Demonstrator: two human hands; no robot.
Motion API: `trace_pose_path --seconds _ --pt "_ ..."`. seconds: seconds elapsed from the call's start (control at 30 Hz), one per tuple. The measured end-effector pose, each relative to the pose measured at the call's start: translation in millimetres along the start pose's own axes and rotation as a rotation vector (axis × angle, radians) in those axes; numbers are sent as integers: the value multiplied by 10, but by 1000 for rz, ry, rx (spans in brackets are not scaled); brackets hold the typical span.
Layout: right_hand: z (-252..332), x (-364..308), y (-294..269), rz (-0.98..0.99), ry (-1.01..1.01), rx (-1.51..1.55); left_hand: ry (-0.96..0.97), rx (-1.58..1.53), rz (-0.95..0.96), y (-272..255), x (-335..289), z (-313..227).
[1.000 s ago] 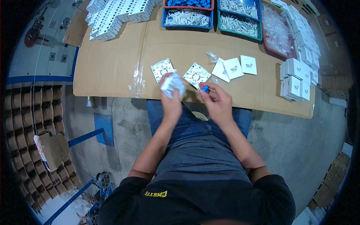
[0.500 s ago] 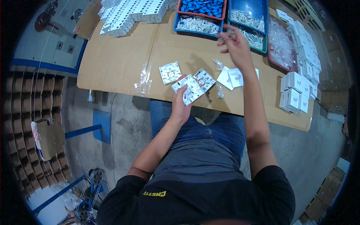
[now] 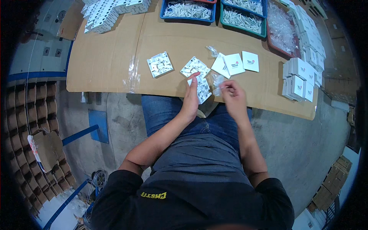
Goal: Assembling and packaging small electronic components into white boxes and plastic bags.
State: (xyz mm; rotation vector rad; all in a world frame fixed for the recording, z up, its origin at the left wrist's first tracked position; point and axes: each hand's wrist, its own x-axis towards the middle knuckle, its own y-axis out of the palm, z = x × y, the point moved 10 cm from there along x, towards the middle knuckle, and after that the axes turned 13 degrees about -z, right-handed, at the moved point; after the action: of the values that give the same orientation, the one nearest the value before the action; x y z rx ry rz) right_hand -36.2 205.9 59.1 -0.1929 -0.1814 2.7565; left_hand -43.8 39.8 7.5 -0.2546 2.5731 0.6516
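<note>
Fingers of the left hand (image 3: 189, 101) are closed around the side of a white square panel (image 3: 203, 91), which sits tilted at the near edge of the bench (image 3: 107, 57), its moulded inner face partly showing. Just right of this panel, the right hand (image 3: 234, 99) has its fingers bent, thumb and fingertips drawn close together beside a clear plastic bag (image 3: 217, 81); whether they pinch the film or some small piece cannot be told.

Good handling here would seem to call for a firm left grip on the rim alone, leaving the face uncovered and the panel steady. The right fingertips would probably work best kept clear of the crinkled film, which could snag.

Just beyond the held panel lies a second panel (image 3: 195, 66), face up, and to its left, well apart, a third panel (image 3: 160, 64). Beyond it to the right are three flat white covers (image 3: 250, 61) and a small clear packet (image 3: 211, 51). Farthest beyond it stand a blue tray (image 3: 164, 17) and a green tray (image 3: 245, 33) of white pieces; well to its right, stacked white units (image 3: 297, 88).
</note>
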Motion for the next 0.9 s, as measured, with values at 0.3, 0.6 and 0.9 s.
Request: trace_pose_path --seconds 0.3,0.6,0.9 --pt "-195 424 -913 -283 -11 -553 15 60 -89 -239 18 -283" --pt "-14 -16 323 230 111 -146 -44 -90 3 -82 -51 -218" --pt "-290 -149 397 296 396 602 -185 186 106 128 -284 -48"
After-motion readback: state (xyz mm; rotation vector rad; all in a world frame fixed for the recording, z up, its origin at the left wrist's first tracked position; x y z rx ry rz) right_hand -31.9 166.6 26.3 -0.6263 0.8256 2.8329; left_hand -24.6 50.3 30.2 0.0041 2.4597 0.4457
